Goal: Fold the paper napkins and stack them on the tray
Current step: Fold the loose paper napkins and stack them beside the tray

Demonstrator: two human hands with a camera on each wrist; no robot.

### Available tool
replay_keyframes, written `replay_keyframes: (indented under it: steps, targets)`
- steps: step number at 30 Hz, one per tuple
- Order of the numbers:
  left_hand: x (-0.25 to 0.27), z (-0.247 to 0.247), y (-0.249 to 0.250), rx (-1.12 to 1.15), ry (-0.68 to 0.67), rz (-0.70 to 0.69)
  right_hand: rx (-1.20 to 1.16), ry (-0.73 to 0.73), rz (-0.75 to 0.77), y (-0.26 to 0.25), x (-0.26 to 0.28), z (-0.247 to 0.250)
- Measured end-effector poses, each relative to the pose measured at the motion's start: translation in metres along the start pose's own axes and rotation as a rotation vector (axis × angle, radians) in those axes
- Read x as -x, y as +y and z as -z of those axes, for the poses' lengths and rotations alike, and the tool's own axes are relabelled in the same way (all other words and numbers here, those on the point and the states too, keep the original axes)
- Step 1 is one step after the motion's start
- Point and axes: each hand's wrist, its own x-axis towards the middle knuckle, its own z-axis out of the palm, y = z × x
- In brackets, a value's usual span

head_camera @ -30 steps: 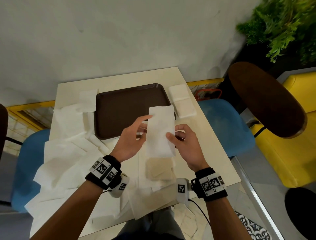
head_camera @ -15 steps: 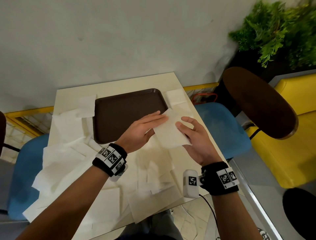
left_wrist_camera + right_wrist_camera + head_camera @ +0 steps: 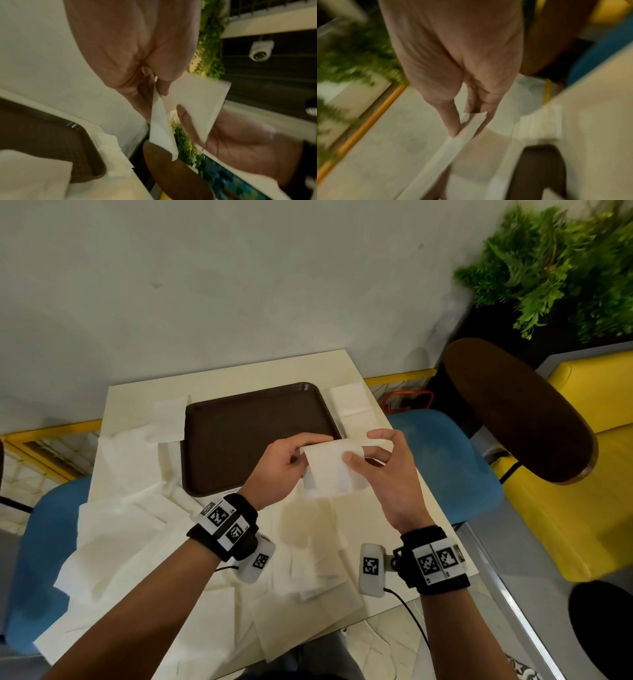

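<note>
- A white napkin [image 3: 334, 467] is held in the air between both hands, above the table [image 3: 239, 371] at about 4 o'clock from the tray [image 3: 246, 433].
- The left hand [image 3: 279, 463] pinches the napkin's left edge; the left wrist view shows thumb and fingers closed on the fold [image 3: 159, 108].
- The right hand [image 3: 383, 474] pinches its right side, thumb on top, fingers behind.
- The brown tray lies flat on the table, with nothing on the part in view.
- Folded napkins [image 3: 352, 405] sit at 3 o'clock of the tray, just beside its rim.
- Loose unfolded napkins [image 3: 123, 525] spread from 9 to 6 o'clock of the tray.
</note>
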Motion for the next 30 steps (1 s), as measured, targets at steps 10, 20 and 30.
replay_keyframes:
  steps: [10,20,30]
  targets:
    - [-0.025,-0.037,0.002,0.41,-0.019,0.263,0.028,0.082,-0.058,0.028,-0.026,0.02]
    - [-0.075,-0.098,-0.031,0.456,-0.041,0.509,0.175,0.087,-0.151,0.065,-0.073,0.078]
    - [-0.121,-0.162,-0.085,-0.137,0.146,0.486,0.417,0.056,-0.155,0.124,-0.151,0.104]
